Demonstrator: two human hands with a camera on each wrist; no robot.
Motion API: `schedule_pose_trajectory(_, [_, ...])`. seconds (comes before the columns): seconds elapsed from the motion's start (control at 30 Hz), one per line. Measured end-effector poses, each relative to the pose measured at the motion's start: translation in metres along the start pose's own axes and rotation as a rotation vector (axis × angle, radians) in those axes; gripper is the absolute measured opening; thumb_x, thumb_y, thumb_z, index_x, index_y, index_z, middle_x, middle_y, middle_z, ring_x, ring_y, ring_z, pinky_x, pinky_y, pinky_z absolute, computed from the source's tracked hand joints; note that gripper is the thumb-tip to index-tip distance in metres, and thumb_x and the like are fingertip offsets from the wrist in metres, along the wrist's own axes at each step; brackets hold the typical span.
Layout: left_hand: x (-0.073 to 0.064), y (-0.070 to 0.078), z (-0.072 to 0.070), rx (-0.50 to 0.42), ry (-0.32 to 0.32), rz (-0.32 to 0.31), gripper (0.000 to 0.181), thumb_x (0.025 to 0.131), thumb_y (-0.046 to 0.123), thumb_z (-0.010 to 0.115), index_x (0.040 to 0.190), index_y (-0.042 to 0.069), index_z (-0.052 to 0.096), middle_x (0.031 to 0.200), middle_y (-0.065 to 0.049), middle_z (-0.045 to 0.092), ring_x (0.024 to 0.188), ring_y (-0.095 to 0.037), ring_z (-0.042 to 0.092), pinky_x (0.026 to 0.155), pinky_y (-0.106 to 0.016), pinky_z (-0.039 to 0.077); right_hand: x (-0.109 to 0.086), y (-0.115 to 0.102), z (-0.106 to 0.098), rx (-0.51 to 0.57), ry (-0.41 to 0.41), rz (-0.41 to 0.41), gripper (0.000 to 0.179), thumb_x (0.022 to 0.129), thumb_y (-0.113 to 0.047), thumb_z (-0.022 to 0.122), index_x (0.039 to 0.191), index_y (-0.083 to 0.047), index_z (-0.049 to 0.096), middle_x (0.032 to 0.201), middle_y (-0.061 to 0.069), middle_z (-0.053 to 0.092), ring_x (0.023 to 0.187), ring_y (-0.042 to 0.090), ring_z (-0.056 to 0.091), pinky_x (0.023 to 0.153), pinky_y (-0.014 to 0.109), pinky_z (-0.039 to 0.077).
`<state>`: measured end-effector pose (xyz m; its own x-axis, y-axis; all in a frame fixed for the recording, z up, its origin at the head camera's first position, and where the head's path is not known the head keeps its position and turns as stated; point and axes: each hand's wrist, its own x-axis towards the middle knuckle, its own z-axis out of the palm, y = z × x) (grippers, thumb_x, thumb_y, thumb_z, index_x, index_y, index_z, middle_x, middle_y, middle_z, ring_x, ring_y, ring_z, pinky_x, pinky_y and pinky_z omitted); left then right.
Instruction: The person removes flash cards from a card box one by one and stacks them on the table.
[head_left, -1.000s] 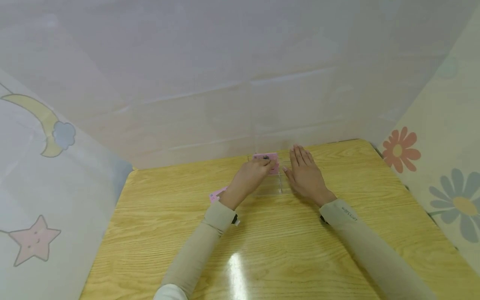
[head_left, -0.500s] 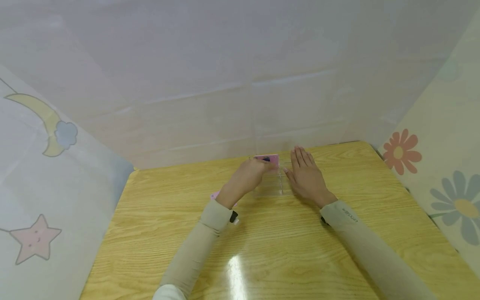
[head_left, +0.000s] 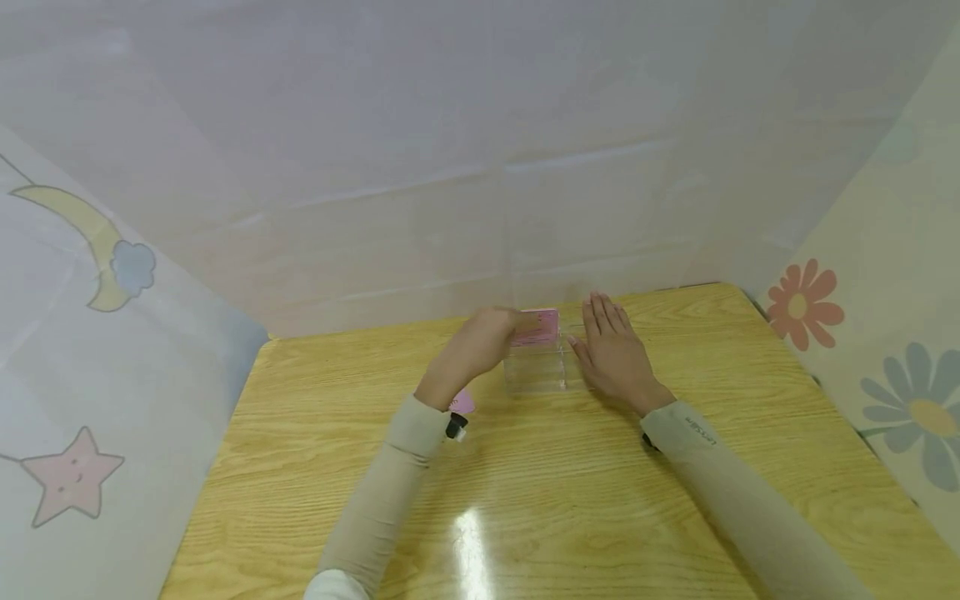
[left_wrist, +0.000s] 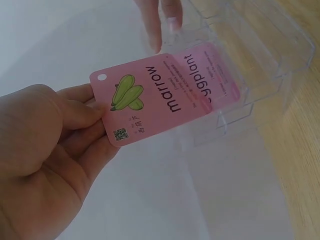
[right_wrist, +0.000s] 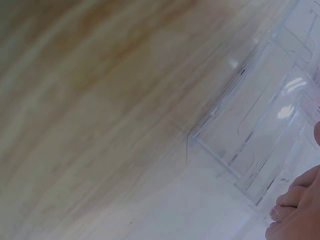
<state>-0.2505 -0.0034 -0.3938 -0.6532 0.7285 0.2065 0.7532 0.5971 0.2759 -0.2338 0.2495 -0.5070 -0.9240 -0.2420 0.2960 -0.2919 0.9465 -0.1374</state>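
My left hand (head_left: 474,350) pinches the left end of a pink flashcard (left_wrist: 162,107) reading "marrow", with green marrows on it, between thumb and fingers. Its other end overlaps a pink "eggplant" card (left_wrist: 220,75) in the back tier of a clear plastic stepped card holder (head_left: 534,373). Exactly how deep the marrow card sits cannot be told. Beside the holder's right part lies my right hand (head_left: 617,354), fingers straight and together, thumb near the clear wall. In the right wrist view the holder's clear tiers (right_wrist: 240,145) show, with fingertips at the lower right.
Another pink card (head_left: 462,402) lies on the wooden table (head_left: 337,467), partly hidden under my left wrist. A pale cloth wall (head_left: 390,267) rises right behind the table's back edge. Printed side walls stand left and right.
My left hand has shifted a little left, from over the pink card to its left end, baring more of the card and holder. My right hand stays in place.
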Motion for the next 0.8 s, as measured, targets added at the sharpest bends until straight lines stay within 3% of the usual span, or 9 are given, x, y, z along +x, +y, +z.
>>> schedule_pose_trajectory(0.1, [-0.003, -0.004, -0.005, -0.073, 0.0, -0.013, 0.045, 0.095, -0.009, 0.048, 0.132, 0.012, 0.064, 0.125, -0.004, 0.07, 0.09, -0.013, 0.067, 0.082, -0.022, 0.054, 0.0, 0.0, 0.0, -0.004, 0.0, 0.002, 0.073, 0.105, -0.041, 0.037, 0.155, 0.005, 0.012, 0.164, 0.023, 0.007, 0.154, 0.037, 0.008, 0.128, 0.05, 0.006])
schedule_pose_trajectory(0.33, [-0.013, -0.017, -0.012, -0.214, 0.022, -0.042, 0.045, 0.097, -0.007, 0.047, 0.13, 0.017, 0.066, 0.132, 0.001, 0.066, 0.11, -0.012, 0.065, 0.09, -0.023, 0.053, 0.002, -0.002, -0.002, -0.018, 0.003, 0.006, 0.073, 0.105, -0.04, 0.039, 0.155, 0.004, 0.011, 0.164, 0.024, 0.011, 0.154, 0.038, 0.011, 0.128, 0.05, 0.008])
schedule_pose_trajectory(0.43, [-0.017, -0.022, -0.015, -0.246, 0.036, -0.048, 0.047, 0.097, -0.007, 0.045, 0.13, 0.019, 0.066, 0.131, 0.001, 0.067, 0.092, -0.01, 0.062, 0.079, -0.023, 0.05, 0.001, -0.003, -0.003, -0.018, 0.003, 0.01, 0.072, 0.105, -0.04, 0.04, 0.155, 0.005, 0.013, 0.164, 0.023, 0.011, 0.154, 0.038, 0.012, 0.128, 0.049, 0.008])
schedule_pose_trajectory(0.5, [-0.019, -0.026, -0.018, -0.251, 0.045, -0.042, 0.046, 0.099, -0.005, 0.042, 0.13, 0.019, 0.066, 0.13, 0.0, 0.067, 0.072, -0.012, 0.05, 0.069, -0.025, 0.044, 0.001, -0.003, -0.003, -0.018, 0.001, 0.009, 0.071, 0.105, -0.039, 0.038, 0.155, 0.004, 0.012, 0.164, 0.024, 0.011, 0.154, 0.038, 0.012, 0.128, 0.049, 0.008])
schedule_pose_trajectory(0.57, [-0.022, -0.03, -0.021, -0.259, 0.047, -0.039, 0.044, 0.101, -0.002, 0.041, 0.13, 0.019, 0.066, 0.13, 0.0, 0.068, 0.063, -0.01, 0.039, 0.067, -0.025, 0.042, 0.001, -0.004, -0.004, -0.015, -0.005, 0.01, 0.071, 0.106, -0.038, 0.037, 0.156, 0.004, 0.009, 0.164, 0.024, 0.01, 0.154, 0.039, 0.011, 0.128, 0.049, 0.007])
schedule_pose_trajectory(0.67, [-0.026, -0.034, -0.025, -0.275, 0.042, -0.048, 0.039, 0.103, 0.003, 0.042, 0.131, 0.018, 0.065, 0.131, -0.003, 0.067, 0.057, -0.01, 0.026, 0.064, -0.025, 0.04, 0.001, -0.004, -0.005, -0.01, -0.018, 0.01, 0.071, 0.106, -0.038, 0.036, 0.156, 0.003, 0.007, 0.164, 0.024, 0.009, 0.154, 0.039, 0.01, 0.128, 0.05, 0.006])
schedule_pose_trajectory(0.8, [-0.032, -0.04, -0.028, -0.302, 0.033, -0.08, 0.036, 0.103, 0.006, 0.046, 0.132, 0.014, 0.064, 0.131, -0.005, 0.067, 0.057, -0.009, 0.026, 0.064, -0.025, 0.041, 0.001, -0.005, -0.006, -0.009, -0.03, 0.015, 0.07, 0.106, -0.04, 0.032, 0.156, 0.001, 0.006, 0.164, 0.023, 0.008, 0.154, 0.038, 0.008, 0.128, 0.05, 0.006])
